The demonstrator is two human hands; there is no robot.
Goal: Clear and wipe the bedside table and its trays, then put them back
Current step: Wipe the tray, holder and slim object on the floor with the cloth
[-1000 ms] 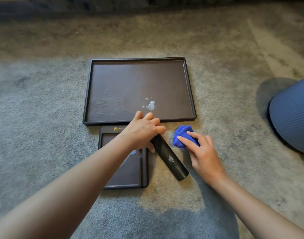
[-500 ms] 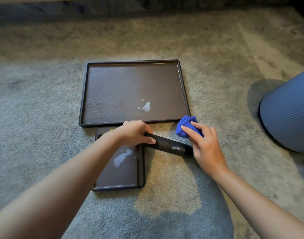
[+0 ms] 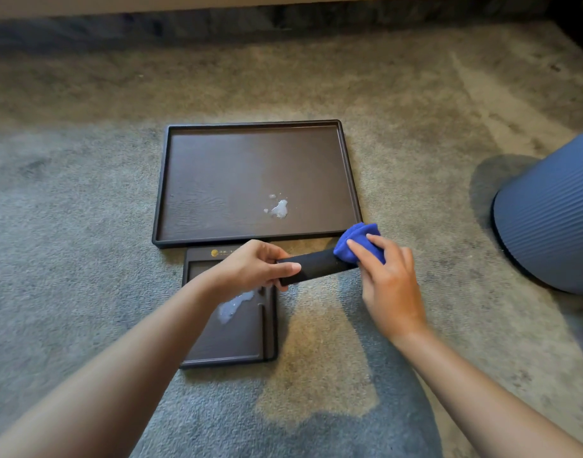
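Now, over the small dark brown tray (image 3: 224, 361) on the grey carpet (image 3: 69, 259), my left hand (image 3: 254, 266) grips one end of the slim black rectangular bar (image 3: 316, 264); my right hand (image 3: 391, 285) pinches the bunched blue cloth (image 3: 358, 239) against the other. I judge I'm mid-wipe; next, draw the cloth along it firmly.

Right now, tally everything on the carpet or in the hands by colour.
Dark brown: 2 (large tray, small tray)
Black: 1 (bar)
Blue: 2 (cloth, ribbed bin)
Total: 5
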